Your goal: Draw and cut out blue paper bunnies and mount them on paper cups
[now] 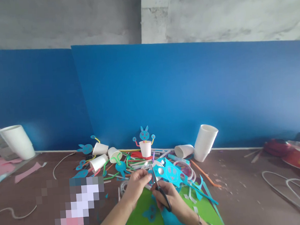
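Observation:
My right hand (pixel 172 197) grips a pair of scissors (pixel 166 201) by its black handles, the blades pointing up and away from me. My left hand (pixel 137 184) is closed, fingertips pinching a small piece of blue paper (pixel 150 173) beside the blades. Just beyond my right hand lies a larger blue paper sheet (pixel 172 172) with a rabbit face drawn on it and cut-outs along its edges. Below my hands, a cut blue paper rabbit head (pixel 150 213) rests on a green sheet (pixel 137 219).
A white paper cup figure (pixel 145 148) with a blue rabbit head stands at the back. Tipped cup figures (pixel 99 163) lie to its left, among coloured straws. Stacked white cups (pixel 206 143) stand right of the pile. A white cable (pixel 285 180) loops at far right.

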`<state>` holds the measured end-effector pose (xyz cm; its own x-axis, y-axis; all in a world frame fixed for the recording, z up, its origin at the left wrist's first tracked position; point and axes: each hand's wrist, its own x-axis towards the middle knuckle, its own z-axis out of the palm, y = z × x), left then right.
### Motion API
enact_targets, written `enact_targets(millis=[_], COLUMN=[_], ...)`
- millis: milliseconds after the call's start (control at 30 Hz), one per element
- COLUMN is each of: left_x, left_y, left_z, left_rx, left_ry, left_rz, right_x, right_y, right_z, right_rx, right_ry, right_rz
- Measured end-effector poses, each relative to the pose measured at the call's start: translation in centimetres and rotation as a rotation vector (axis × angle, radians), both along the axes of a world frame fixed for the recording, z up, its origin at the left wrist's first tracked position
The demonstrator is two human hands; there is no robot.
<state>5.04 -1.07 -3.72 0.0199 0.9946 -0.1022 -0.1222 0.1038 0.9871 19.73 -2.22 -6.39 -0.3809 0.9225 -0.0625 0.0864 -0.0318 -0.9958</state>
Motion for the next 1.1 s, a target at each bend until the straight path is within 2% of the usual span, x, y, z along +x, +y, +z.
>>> enact_targets(millis=[533,767,933,1100], left_x=[-0.8,-1.5,-1.7,-2.1], left_y=[0.9,1.1,1.4,1.9], left_z=[-0.3,-0.2,-0.6,-0.8], left_rx=[0.001,0.003,0.022,0.037], left_ry=[-0.029,0.024,0.03,0.054], left_rz=[-0.099,-0.161,-0.134,-0.168], right_x=[0.1,0.3,0.4,0.6], right_y=[-0.3,-0.2,0.0,0.2], right_z=[1.1,0.8,0.6,0.5], right_rx=[-0.037,-0.032,-0.018,-0.017], right_ry=[-0.049,-0.062,-0.067,-0.098], right_rz=[0.009,0.03,0.033,0.063])
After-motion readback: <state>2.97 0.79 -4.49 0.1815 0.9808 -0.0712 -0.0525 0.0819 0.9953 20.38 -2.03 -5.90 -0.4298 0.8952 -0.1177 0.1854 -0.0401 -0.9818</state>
